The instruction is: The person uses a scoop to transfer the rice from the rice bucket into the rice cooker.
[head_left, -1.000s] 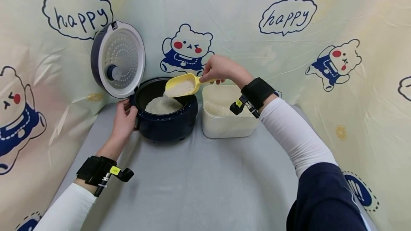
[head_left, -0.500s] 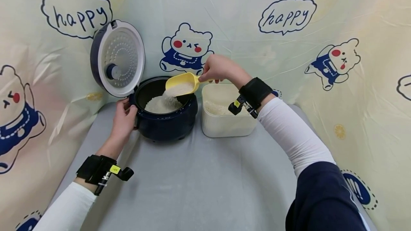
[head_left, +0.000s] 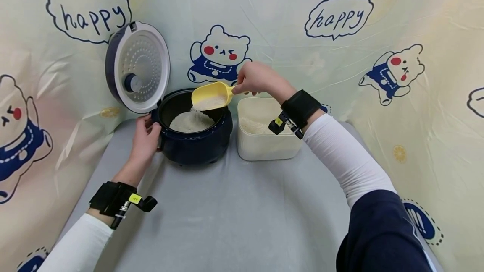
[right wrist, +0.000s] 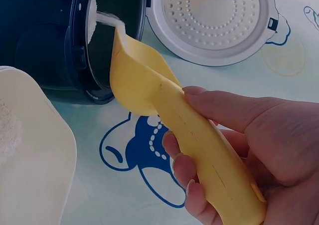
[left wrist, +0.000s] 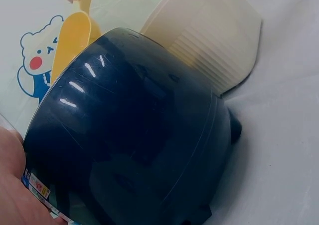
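Yellow scoop [head_left: 207, 90] tilted above the mouth of a navy rice cooker [head_left: 194, 149], its bowl partly filled with white grains. More grains [head_left: 192, 121] lie heaped in the dark pot below; the right wrist view shows most clearly the thin stream [right wrist: 110, 19] leaving the scoop's lip. The right hand [head_left: 261, 79] grips the scoop's handle; only the right wrist view gives the full grasp, thumb on one side and fingers curled round the other. The left hand [head_left: 145, 137] touches the cooker's left side, just below the hinge of the raised lid [head_left: 141, 68]; its fingertips are largely hidden, and whether it grips or merely rests there cannot be told. A printed label [left wrist: 39, 186] beside this hand appears in the left wrist view alone, as does the ribbed wall of the pale container [head_left: 264, 148], which stands just right of the cooker, holding further grains. Beneath lies grey cloth [head_left: 234, 209]; behind hangs a bear-printed backdrop [head_left: 287, 49].
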Tool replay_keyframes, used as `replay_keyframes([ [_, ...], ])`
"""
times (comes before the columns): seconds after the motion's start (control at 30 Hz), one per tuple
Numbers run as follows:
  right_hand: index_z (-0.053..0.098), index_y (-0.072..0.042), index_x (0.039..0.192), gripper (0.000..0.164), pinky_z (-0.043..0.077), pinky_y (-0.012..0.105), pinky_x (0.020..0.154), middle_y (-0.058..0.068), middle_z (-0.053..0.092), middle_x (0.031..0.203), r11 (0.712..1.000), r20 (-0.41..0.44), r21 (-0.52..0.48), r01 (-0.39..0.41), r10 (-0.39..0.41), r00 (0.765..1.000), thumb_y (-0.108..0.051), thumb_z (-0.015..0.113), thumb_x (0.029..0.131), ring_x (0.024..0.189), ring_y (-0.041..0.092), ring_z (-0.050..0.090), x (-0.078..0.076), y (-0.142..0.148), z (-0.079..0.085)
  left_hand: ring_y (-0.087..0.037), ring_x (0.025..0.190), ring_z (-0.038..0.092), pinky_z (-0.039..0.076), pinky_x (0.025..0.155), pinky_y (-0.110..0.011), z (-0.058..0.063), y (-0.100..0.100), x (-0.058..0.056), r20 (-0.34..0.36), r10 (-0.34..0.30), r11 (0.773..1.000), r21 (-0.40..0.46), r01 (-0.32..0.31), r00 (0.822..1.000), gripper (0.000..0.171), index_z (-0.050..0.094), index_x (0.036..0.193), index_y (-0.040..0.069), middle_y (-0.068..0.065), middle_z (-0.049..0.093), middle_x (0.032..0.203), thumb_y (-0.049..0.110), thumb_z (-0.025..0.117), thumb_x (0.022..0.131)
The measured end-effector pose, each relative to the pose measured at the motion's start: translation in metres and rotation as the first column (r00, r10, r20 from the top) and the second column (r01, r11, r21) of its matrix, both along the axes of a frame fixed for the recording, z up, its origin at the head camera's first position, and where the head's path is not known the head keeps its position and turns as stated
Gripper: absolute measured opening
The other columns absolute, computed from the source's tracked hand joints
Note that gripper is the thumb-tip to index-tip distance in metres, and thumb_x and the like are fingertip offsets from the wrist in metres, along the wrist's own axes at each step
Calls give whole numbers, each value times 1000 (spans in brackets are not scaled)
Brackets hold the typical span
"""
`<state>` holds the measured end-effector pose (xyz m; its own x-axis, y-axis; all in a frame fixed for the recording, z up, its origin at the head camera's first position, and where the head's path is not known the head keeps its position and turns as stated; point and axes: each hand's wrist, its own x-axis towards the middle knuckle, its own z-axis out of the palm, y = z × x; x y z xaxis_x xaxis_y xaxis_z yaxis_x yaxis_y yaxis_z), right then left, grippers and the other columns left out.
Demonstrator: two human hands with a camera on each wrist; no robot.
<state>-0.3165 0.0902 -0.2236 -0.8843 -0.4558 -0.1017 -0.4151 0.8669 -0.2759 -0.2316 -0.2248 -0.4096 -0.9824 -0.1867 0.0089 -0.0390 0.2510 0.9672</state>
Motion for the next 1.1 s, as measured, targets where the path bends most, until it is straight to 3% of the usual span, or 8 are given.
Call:
replay_keyframes([
  [0.77, 77, -4, 106, 28, 52, 29, 70, 10, 67, 95, 999, -54, 44, -7, 10, 998, -30, 78, 96, 77, 26, 58, -1, -1, -4, -36, 150, 31, 53, 63, -40, -1, -1, -1, 15, -7, 1000, 2, 7, 1000, 61, 18, 164, 8, -20, 26, 167, 29, 33, 108],
  [1.1, 77, -6, 105, 29, 47, 32, 74, 9, 68, 100, 994, -77, 97, -57, 65, 995, -33, 77, 96, 85, 24, 55, -1, -2, -4, -37, 151, 30, 52, 63, -40, -1, -2, -1, 0, -10, 1000, -16, 10, 1000, 62, 18, 164, 6, -21, 26, 167, 29, 32, 109],
])
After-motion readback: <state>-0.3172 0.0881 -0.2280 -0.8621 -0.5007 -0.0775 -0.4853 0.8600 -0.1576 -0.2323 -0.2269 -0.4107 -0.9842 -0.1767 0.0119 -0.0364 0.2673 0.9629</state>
